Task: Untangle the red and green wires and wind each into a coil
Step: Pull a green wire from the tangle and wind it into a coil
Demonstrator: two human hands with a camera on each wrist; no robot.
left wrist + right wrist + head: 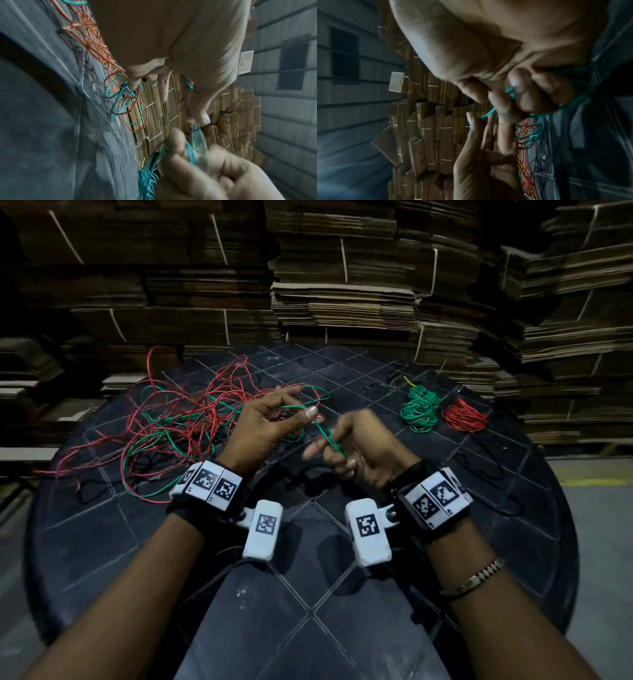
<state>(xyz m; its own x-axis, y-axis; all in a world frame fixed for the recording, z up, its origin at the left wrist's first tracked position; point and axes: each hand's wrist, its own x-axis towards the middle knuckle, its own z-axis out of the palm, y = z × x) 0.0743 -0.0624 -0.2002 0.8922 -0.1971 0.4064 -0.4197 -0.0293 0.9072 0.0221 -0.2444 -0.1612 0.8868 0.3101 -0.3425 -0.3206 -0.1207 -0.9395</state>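
A loose tangle of red and green wires [178, 419] sprawls over the left half of the round black table [308, 549]. One green wire [323, 433] is lifted out of it and runs between my hands. My left hand [294, 405] holds it between thumb and fingers above the tangle's right edge, the other fingers spread. My right hand [337, 451] is curled round the wire's near end, index finger sticking out. In the left wrist view the wire [187, 83] crosses my palm, and the right hand [214, 169] is blurred. The right wrist view shows green wire [510, 92] between curled fingers.
A wound green coil [419, 409] and a wound red coil [464, 416] lie side by side at the table's back right, with a short yellow wire end [409, 381] behind them. Stacks of flattened cardboard [342, 285] wall in the far side. Grey floor [599, 525] shows to the right.
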